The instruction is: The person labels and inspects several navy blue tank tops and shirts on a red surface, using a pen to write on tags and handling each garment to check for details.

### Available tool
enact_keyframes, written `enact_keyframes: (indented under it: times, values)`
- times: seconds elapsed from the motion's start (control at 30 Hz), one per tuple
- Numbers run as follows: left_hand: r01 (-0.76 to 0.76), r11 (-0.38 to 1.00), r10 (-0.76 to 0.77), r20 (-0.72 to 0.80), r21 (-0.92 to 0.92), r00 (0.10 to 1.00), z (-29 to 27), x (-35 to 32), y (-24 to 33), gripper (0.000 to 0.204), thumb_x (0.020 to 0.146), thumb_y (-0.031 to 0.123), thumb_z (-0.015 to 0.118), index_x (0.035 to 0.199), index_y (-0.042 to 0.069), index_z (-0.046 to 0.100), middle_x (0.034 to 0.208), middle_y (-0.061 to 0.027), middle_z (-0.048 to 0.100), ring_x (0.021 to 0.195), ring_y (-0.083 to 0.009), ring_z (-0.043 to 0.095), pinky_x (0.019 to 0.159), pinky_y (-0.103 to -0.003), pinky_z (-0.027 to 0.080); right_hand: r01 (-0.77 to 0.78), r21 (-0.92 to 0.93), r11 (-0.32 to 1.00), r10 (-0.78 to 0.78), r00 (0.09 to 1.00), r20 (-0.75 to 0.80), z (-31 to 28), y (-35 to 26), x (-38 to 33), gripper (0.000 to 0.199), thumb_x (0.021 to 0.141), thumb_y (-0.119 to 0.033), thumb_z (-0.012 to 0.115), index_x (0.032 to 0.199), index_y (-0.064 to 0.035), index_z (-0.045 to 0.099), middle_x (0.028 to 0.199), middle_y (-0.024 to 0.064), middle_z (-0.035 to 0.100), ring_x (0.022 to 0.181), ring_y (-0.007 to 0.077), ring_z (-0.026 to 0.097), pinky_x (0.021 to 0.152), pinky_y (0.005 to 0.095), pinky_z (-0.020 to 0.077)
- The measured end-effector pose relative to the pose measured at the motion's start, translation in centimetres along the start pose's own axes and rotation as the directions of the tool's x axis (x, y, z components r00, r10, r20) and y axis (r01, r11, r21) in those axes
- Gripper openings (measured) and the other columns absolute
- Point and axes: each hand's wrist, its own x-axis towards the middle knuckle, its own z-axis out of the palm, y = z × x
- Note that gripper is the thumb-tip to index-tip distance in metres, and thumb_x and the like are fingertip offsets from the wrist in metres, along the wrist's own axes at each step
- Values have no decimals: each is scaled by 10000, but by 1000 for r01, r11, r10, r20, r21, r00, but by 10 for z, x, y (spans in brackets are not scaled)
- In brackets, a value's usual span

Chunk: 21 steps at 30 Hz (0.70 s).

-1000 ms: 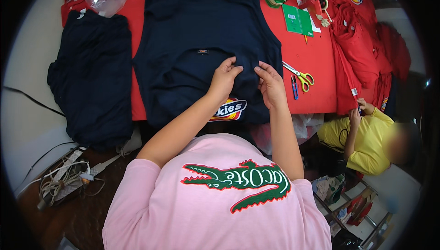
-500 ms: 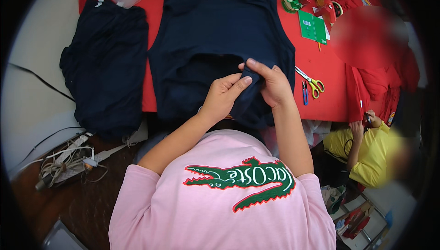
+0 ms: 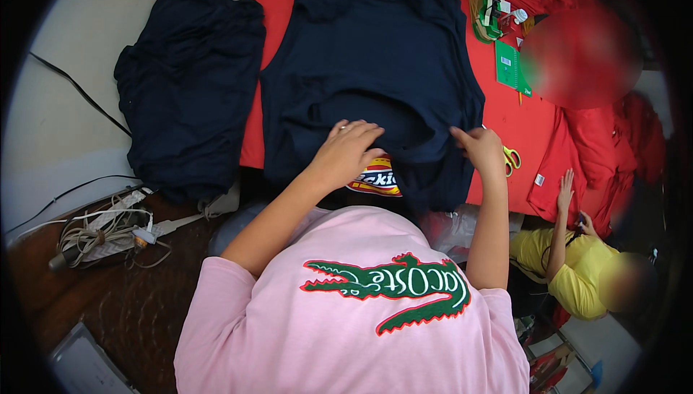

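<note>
A navy shirt (image 3: 382,40) lies spread over the red table, a wide opening gaping toward me. Below that opening, part of a colourful printed patch (image 3: 377,177) shows near the table's front edge. My left hand (image 3: 350,150) rests on the cloth at the left of the opening, its fingers stretched out. At the right side of the shirt, my right hand (image 3: 481,150) pinches the cloth between thumb and fingertips. Yellow-handled scissors (image 3: 511,161) lie just beyond my right hand, their blades hidden.
To the left is a pile of folded navy garments (image 3: 191,91). A green notebook (image 3: 508,67) and a holder of small supplies (image 3: 488,15) stand at the back right, near red garments (image 3: 595,141). A co-worker in a yellow top (image 3: 577,264) is at the right. Tangled cables (image 3: 108,228) lie lower left.
My hands have moved apart, letting go of the bunched cloth they held together. The opening lies wider and the printed patch shows more. The view has shifted slightly; the co-worker's hand has risen.
</note>
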Motion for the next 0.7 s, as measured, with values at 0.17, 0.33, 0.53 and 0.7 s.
enact_keyframes:
  times: [0.17,0.33,0.53,0.7]
  values:
    - [68,996,-65,-47,63,997,12,-13,-32,473,972,190,705,1421,58,632,1384,-137,634,1377,-298,546,1254,-505,308,392,221,893,-309,891,-333,25,4,11,180,890,-175,798,943,-12,741,959,174,721,935,370,720,846,456,570]
    - [-40,992,43,-28,118,999,18,-2,-24,450,912,179,764,1336,51,687,1191,-138,667,1261,-302,591,1214,-501,353,770,-188,610,-778,537,-325,73,-87,17,366,815,-133,829,1133,-81,655,1160,121,704,1103,349,682,925,437,549]
    - [-15,1000,20,250,-20,968,8,-25,-22,223,944,223,717,1071,45,760,1042,-138,683,1016,-343,676,1090,-460,448,810,-206,550,-835,522,-176,109,-117,40,154,874,-34,670,1005,-108,642,1245,80,713,1028,314,725,849,428,588]
    - [-222,971,197,235,86,952,-90,-107,-6,165,919,182,719,991,38,751,985,-102,663,985,-291,675,1130,-446,424,842,-391,372,-926,308,-216,-12,-84,-14,226,761,61,628,898,-86,731,1343,55,703,1182,306,678,950,420,577]
